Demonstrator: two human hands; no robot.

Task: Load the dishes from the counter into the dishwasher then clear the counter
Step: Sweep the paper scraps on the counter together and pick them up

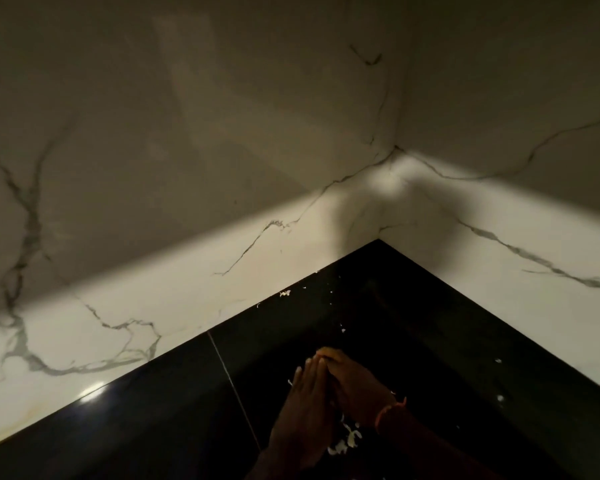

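**Counter Corner: Both Hands Laid Flat Among Food Scraps**

1. Marble wall, left panel [153,188]. White stone with grey veins. It fills the 9 o'clock to 12 o'clock sector. The upper part lies in shadow; a lit band runs along its base where it meets the counter.

2. Counter [430,341]. Glossy black surface. It occupies the lower frame from 7 o'clock to 4 o'clock and comes to a point at the wall corner, slightly right of centre. A thin pale seam [232,386] crosses it diagonally, just beside the left hand at its 9 o'clock.

3. Left hand [302,414]. Positioned at 6 o'clock. Fingers are straight and held close together, pointing toward 12 o'clock. It pinches nothing visible. Its inner edge touches the right hand.

4. Food scraps [347,441]. Pale shreds heaped on the counter between the two hands at their lower ends. Smaller flecks are scattered toward 12 o'clock and 3 o'clock of the hands. No dish is visible in this view.

5. Right hand [354,379]. Fingers straight, angled toward 11 o'clock, fingertips meeting those of the left hand to form a wedge. An orange wristband [388,410] circles the wrist.

6. Marble wall, right panel [516,209]. Same veined stone, at 1 o'clock to 3 o'clock. It joins the left panel at the corner.
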